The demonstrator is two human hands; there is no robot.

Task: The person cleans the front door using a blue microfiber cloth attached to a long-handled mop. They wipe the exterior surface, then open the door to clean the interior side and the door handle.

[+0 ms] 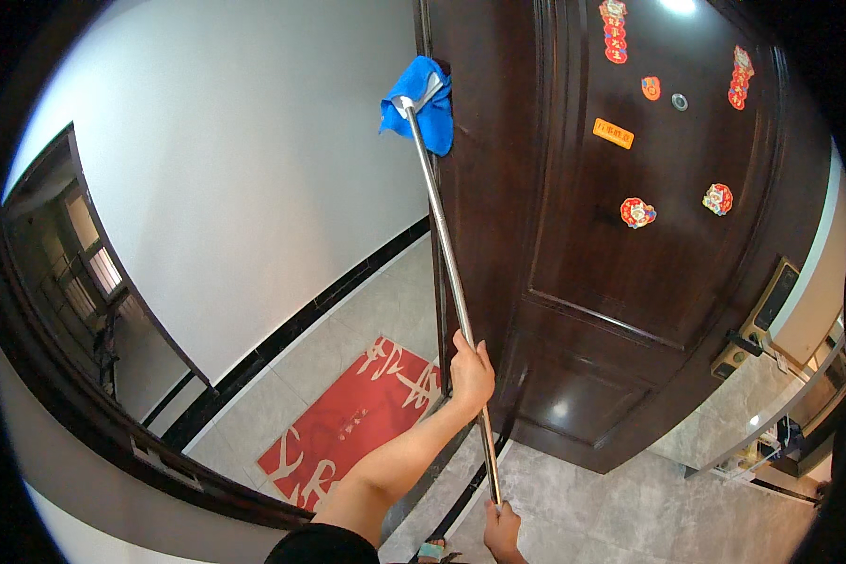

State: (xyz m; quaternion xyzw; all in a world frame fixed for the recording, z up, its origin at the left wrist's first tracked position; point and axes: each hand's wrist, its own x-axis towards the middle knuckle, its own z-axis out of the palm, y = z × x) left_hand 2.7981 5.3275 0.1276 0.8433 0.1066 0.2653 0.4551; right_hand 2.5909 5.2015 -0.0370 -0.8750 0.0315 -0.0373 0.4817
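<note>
A mop [449, 240] with a long silver pole slants up and away from me. Draped over its white head is a blue cloth [434, 117], which rests against the hinge-side edge of a dark brown door [498, 216]. My left hand [473, 378] is closed around the middle of the pole, its forearm coming in from the lower left. Lower down, my right hand [503, 532] grips the pole near its bottom end. The cloth hides most of the mop head.
The door stands open, with colourful stickers [638, 212] and a gold-and-black lock [757, 320] on it. A red doormat [352, 423] lies beyond the threshold, beside a white wall [254, 188]. At left is a dark door frame [160, 461]; a slipper [431, 550] shows below.
</note>
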